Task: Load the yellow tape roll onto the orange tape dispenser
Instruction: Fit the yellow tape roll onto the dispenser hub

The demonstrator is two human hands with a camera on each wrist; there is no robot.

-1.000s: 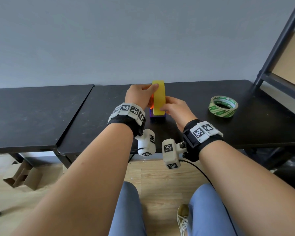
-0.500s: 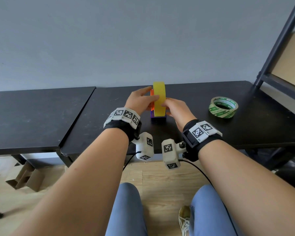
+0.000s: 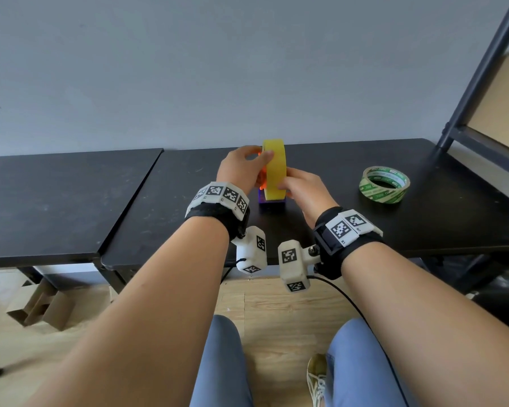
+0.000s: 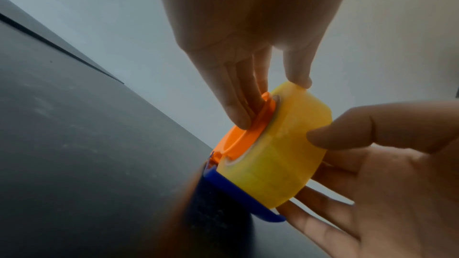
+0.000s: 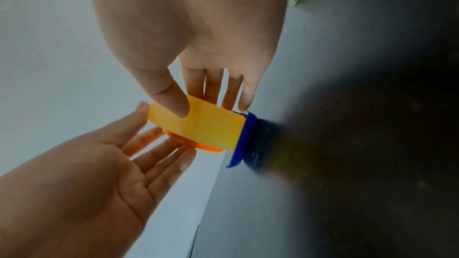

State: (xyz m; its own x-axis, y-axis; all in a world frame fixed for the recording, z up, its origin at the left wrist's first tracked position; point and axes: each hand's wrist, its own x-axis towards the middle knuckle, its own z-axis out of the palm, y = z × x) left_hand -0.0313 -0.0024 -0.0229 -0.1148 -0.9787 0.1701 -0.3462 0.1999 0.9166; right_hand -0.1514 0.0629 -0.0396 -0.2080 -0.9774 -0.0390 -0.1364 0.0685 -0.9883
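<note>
The yellow tape roll (image 3: 275,168) stands on edge on the orange tape dispenser (image 3: 263,179), whose blue base (image 3: 271,201) rests on the black table (image 3: 365,230). In the left wrist view the roll (image 4: 280,144) sits against the orange round flange (image 4: 243,134), above the blue base (image 4: 238,189). My left hand (image 3: 256,165) presses its fingers on the flange, and its thumb tip touches the roll's top rim. My right hand (image 3: 303,186) holds the roll (image 5: 206,127) with the thumb on the outer band and the fingers on the right face.
A green-and-white tape roll (image 3: 384,185) lies flat on the table to the right. A second black table (image 3: 56,201) adjoins on the left. A dark metal shelf frame (image 3: 482,83) rises at the right edge. Cardboard pieces (image 3: 39,306) lie on the floor.
The roll stays at the dispenser. My left hand has shifted its hold, with the thumb now on the roll's rim and the fingers against the orange side. The right hand has barely moved.
</note>
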